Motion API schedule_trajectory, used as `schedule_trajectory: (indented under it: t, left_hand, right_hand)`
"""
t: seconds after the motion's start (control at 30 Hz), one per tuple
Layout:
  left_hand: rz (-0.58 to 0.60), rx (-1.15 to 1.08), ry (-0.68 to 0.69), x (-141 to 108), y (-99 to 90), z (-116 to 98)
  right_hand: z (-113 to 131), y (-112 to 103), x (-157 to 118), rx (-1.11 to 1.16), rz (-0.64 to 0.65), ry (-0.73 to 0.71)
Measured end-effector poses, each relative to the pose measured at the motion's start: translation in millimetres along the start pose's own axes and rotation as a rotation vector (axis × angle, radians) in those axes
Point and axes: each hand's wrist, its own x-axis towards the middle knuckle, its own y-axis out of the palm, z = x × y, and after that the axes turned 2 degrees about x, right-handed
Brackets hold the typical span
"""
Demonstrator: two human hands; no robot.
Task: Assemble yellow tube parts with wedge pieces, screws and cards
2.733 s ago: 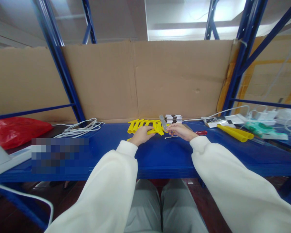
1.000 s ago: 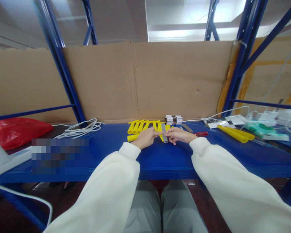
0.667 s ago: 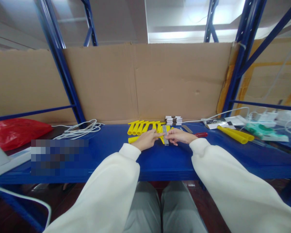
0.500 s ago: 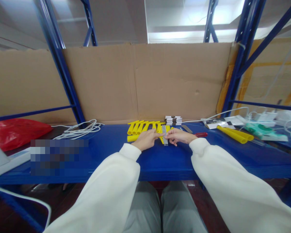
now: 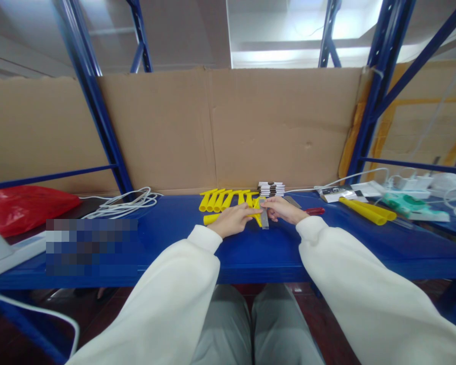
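My left hand (image 5: 232, 220) is closed round a yellow scraper handle (image 5: 210, 219), whose hollow round end sticks out to the left. The handle's wide head points right, toward my other hand. With its fingertips, my right hand (image 5: 285, 210) pinches a flat grey metal blade (image 5: 265, 220) against that head. The blade stands across the head; whether it is seated in it I cannot tell. Just behind my hands lies a row of several more yellow scraper handles (image 5: 216, 202). Another flat metal blade (image 5: 292, 201) rests behind my right hand.
A stack of small white packets (image 5: 271, 189) stands at the back. Right of my hand lies a red-handled tool (image 5: 314, 211). Two yellow handles (image 5: 368, 211) and a green-and-white packet (image 5: 405, 204) are farther right. White cable (image 5: 127, 204) and a red bag (image 5: 30, 205) sit left.
The blade has shifted slightly right along with the yellow handle and its head. My left hand has moved a little to the right with the handle; my right hand keeps its pinch.
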Motion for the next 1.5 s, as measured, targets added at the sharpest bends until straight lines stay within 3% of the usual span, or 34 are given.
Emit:
schedule_trajectory:
  t: [0.2, 0.27, 0.4, 0.5, 0.63, 0.97, 1.3, 1.5]
  left_hand:
    - [-0.004, 0.044, -0.043, 0.1, -1.2, -0.8]
    - [-0.016, 0.044, -0.077, 0.7, -1.6, -1.1]
    - [-0.028, 0.025, -0.156, 1.5, -2.0, -1.9]
    - [-0.039, 0.017, -0.2, 1.3, -2.8, -3.3]
    - [-0.013, 0.028, -0.23, 0.9, -4.1, -5.1]
    - [0.004, 0.043, -0.175, 2.1, -0.8, -2.2]
    - [0.02, 0.039, -0.145, 2.8, -0.2, 1.4]
    - [-0.005, 0.025, -0.121, 2.9, 2.5, 5.1]
  right_hand:
    - [-2.8, -6.9, 2.9, -0.098, 0.011, -0.031]
    - [-4.7, -15.6, 7.8, -0.241, -0.087, -0.092]
    - [-7.9, -35.9, 17.1, -0.744, -0.432, -0.202]
    - [-9.2, -42.4, 17.1, -0.997, -0.42, -0.083]
    - [-6.7, -35.7, 11.7, -1.151, -0.376, 0.072]
    - [10.4, -18.6, 10.9, -1.253, -0.258, 0.21]
    - [7.0, -16.3, 19.4, -1.37, -0.3, 0.168]
    - [-1.9, -26.4, 18.7, -1.273, -0.425, 0.204]
